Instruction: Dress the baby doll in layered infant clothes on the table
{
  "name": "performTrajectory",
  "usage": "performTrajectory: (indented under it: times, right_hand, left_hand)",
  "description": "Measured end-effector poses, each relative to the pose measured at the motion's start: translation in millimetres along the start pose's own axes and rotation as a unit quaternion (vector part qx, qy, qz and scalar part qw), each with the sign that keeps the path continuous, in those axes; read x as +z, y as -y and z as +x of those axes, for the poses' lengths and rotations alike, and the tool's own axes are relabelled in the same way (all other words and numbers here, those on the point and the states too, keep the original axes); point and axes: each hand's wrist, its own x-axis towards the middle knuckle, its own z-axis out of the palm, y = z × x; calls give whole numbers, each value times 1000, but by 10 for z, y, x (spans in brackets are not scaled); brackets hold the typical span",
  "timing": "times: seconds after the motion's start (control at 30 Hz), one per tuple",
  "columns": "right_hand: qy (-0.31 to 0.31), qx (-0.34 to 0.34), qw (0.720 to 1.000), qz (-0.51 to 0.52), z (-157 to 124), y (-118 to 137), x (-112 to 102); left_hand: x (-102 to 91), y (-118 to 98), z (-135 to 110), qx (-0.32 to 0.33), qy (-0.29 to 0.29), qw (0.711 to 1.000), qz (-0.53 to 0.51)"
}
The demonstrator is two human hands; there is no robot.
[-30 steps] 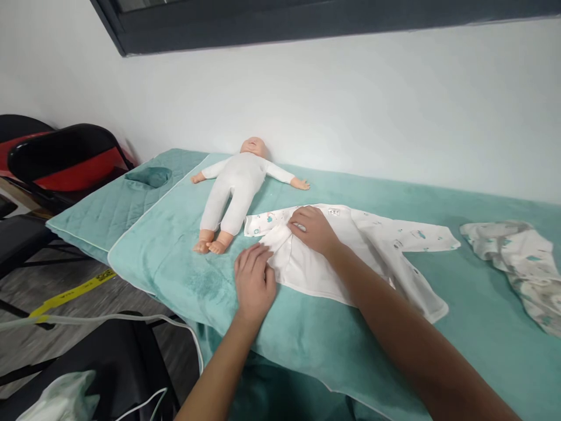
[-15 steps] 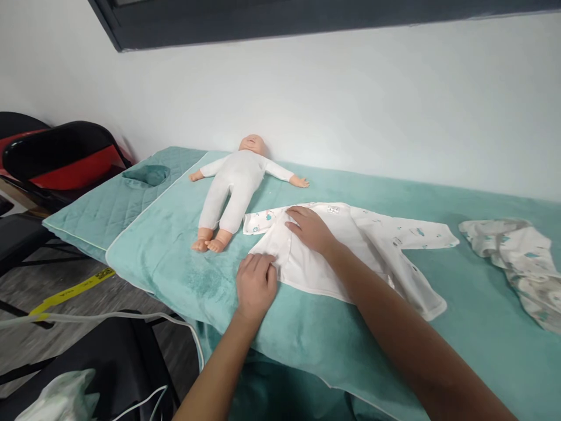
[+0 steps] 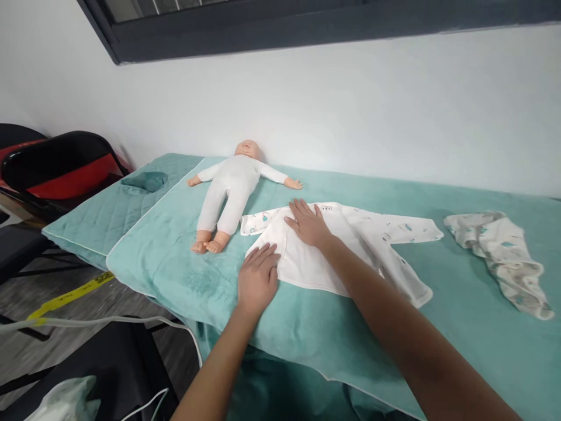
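A white baby shirt point(image 3: 350, 245) with small teal prints lies spread on the teal towel point(image 3: 184, 275). My left hand point(image 3: 258, 278) lies flat and open on the shirt's lower left corner. My right hand point(image 3: 308, 223) rests flat, fingers stretched, on the upper left part of the shirt near its collar. A baby doll point(image 3: 230, 190) in a white suit lies on its back just left of the shirt, head toward the wall.
A crumpled printed garment point(image 3: 499, 254) lies at the right of the towel. A quilted teal mat point(image 3: 109, 204) with a small teal cloth point(image 3: 144, 181) extends left. Black and red chairs point(image 3: 56, 166) stand at far left. Cables and a dark bag lie below.
The bunched left flap of the shirt has been smoothed flat. My left hand went from gripping the edge to lying flat on it. The view shifted slightly.
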Motion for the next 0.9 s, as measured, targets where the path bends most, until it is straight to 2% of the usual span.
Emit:
performTrajectory:
  times: [0.07, 0.23, 0.47, 0.57, 0.7, 0.8, 0.9]
  right_hand:
    - [-15, 8, 1000, -6, 9, -60, 2]
    - [-25, -19, 999, -9, -38, -274, -44]
    - [-18, 18, 1000, -14, -267, -871, -284]
    - [-17, 25, 999, -39, -356, -1020, -349]
    - [-23, 24, 997, -71, -418, -955, -357]
    - [-33, 38, 996, -80, -482, -782, -320]
    - [-25, 9, 997, -74, -576, -559, -248]
  left_hand:
    - [2, 7, -4, -1, -10, 1000, -4]
    - [-4, 3, 3, -5, -28, 999, -15]
    - [-4, 8, 1, -13, -38, 999, -27]
    - [6, 15, 0, -14, -41, 999, -27]
    - [12, 11, 9, -13, -40, 999, -25]
    - [8, 6, 8, -11, -55, 998, -33]
    - [2, 11, -15, -17, -81, 996, -44]
